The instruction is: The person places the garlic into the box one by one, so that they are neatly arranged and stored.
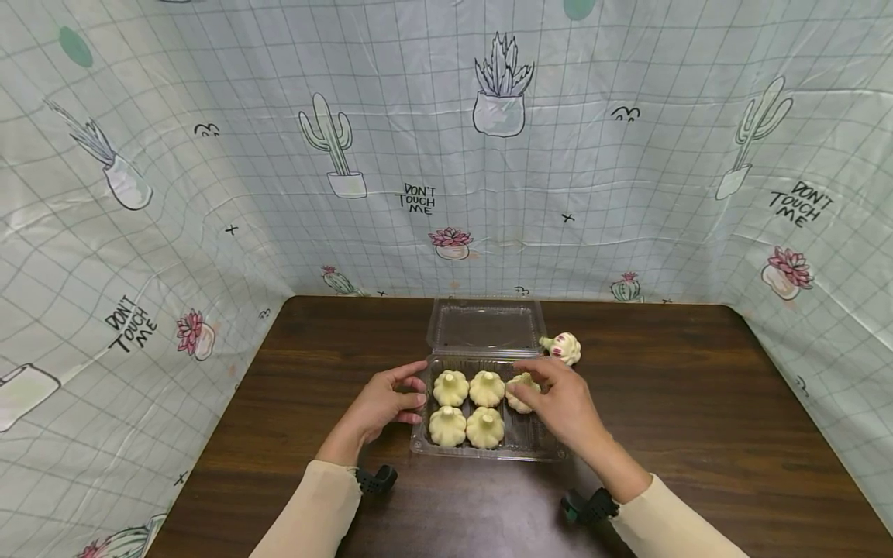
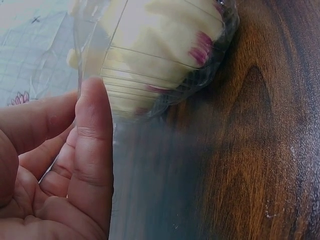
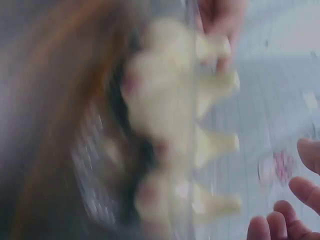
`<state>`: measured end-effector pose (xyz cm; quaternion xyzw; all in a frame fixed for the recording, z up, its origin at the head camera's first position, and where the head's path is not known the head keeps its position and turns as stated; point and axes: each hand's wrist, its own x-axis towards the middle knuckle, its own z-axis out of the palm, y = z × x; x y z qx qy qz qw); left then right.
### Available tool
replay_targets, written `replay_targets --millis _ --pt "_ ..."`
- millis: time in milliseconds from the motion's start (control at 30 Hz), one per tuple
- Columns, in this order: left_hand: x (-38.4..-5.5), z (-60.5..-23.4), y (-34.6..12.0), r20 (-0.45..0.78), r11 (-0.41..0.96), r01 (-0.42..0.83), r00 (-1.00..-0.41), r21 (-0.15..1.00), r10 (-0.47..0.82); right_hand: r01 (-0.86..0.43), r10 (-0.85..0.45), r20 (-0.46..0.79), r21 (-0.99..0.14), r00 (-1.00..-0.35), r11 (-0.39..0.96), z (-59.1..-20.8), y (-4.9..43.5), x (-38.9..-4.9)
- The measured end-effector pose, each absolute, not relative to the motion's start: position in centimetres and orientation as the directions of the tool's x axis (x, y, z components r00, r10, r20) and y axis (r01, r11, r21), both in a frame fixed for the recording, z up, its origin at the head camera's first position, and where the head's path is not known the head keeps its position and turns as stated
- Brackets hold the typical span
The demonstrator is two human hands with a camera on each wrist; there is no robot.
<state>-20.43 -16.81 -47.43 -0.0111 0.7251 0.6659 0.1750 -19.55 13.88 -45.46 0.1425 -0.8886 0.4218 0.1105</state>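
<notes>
A clear plastic box (image 1: pixel 486 456) stands on the table with its lid (image 1: pixel 486 329) folded back behind it. Inside lie several pale garlic bulbs (image 1: pixel 486 388) with their stems up, three in the far row and two in the near row. My left hand (image 1: pixel 380 401) pinches the box's left edge between thumb and fingers; the left wrist view shows a garlic bulb (image 2: pixel 165 50) behind the clear wall. Above the far-right garlic bulb (image 1: pixel 523 393) hovers my right hand (image 1: pixel 567 403), its fingers spread apart. In the right wrist view, these fingers (image 3: pixel 305 190) stand clear of the blurred bulbs.
One more garlic bulb (image 1: pixel 563 349), with purple marks, lies on the dark wooden table (image 1: pixel 670 403) just right of the lid. A patterned curtain (image 1: pixel 391 139) encloses the table at the back and both sides.
</notes>
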Motion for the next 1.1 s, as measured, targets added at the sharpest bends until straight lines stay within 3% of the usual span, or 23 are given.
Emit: replay_targets --millis 267,600,1100 --pt "-20.4 -47.4 -16.9 -0.271 0.109 -0.253 -0.939 0.961 0.214 -0.253 -0.038 0.318 -0.672 -0.947 0.696 -45.1 17.9 -23.3" --pt "-20.5 -47.7 -16.8 -0.274 0.102 -0.257 -0.937 0.961 0.216 -0.152 -0.033 0.190 -0.653 -0.981 0.742 -46.3 19.9 -26.4" --pt "-20.5 -47.7 -16.9 -0.264 0.104 -0.247 -0.939 0.964 0.222 -0.028 -0.019 0.021 -0.675 -1.000 0.737 -49.0 20.3 -28.2"
